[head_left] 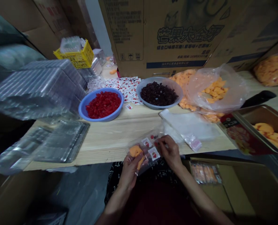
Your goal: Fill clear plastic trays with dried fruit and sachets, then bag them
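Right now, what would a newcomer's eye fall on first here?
Probably the blue bowl of bright red pieces, left of center on the table. To its right, a paler bowl holds dark pieces. Low in the middle, the left hand holds a clear package with orange pieces and white packets.

Pale wood-grain table (131,122), grey floor (82,190), dim light, cardboard box (129,34) behind.

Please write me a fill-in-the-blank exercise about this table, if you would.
1. The blue bowl holds ____ pieces.
2. The pale bowl of dark pieces stands to its ____.
3. The basket is coloured ____.
4. The left hand holds the clear pack by the end with ____ pieces.

Missing words: red; right; yellow; orange.
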Action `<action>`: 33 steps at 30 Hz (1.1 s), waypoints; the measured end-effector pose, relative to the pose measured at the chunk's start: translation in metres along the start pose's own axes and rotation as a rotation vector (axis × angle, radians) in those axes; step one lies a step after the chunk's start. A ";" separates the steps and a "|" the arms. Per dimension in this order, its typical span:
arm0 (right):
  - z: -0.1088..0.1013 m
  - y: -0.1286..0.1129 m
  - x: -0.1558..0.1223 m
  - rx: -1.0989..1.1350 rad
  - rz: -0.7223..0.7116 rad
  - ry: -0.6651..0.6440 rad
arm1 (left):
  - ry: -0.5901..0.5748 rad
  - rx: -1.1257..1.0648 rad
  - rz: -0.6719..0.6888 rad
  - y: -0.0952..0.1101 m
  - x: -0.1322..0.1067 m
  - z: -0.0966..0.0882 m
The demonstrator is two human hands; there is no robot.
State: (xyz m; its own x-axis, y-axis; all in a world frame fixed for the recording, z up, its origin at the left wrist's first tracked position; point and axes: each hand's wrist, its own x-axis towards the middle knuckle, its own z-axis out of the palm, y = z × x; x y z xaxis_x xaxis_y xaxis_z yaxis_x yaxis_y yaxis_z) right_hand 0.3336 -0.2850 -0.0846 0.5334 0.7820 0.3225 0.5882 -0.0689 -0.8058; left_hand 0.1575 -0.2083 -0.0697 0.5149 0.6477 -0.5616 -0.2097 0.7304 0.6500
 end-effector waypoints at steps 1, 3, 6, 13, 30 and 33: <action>0.000 -0.001 -0.001 0.007 -0.018 -0.033 | -0.010 -0.014 0.001 -0.002 0.002 0.002; -0.002 -0.001 -0.004 -0.010 -0.039 -0.061 | -0.025 -0.032 -0.001 -0.005 0.006 0.007; -0.011 0.003 -0.007 -0.167 -0.037 -0.006 | -0.023 -0.039 -0.004 -0.009 0.011 0.016; -0.043 0.012 -0.012 -0.496 0.002 0.011 | -0.022 -0.045 -0.018 -0.005 0.011 0.033; -0.029 -0.017 -0.018 0.108 0.188 -0.039 | -0.193 0.168 0.054 0.013 0.007 0.031; -0.035 -0.017 -0.015 0.158 0.191 -0.060 | -0.294 0.225 -0.020 0.013 0.011 0.019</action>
State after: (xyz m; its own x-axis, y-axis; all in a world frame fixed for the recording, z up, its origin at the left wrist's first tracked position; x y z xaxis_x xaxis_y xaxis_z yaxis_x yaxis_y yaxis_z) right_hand 0.3375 -0.3172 -0.0584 0.5856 0.8000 0.1309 0.3753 -0.1245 -0.9185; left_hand 0.1763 -0.1964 -0.0577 0.7407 0.5195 -0.4259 -0.0254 0.6552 0.7550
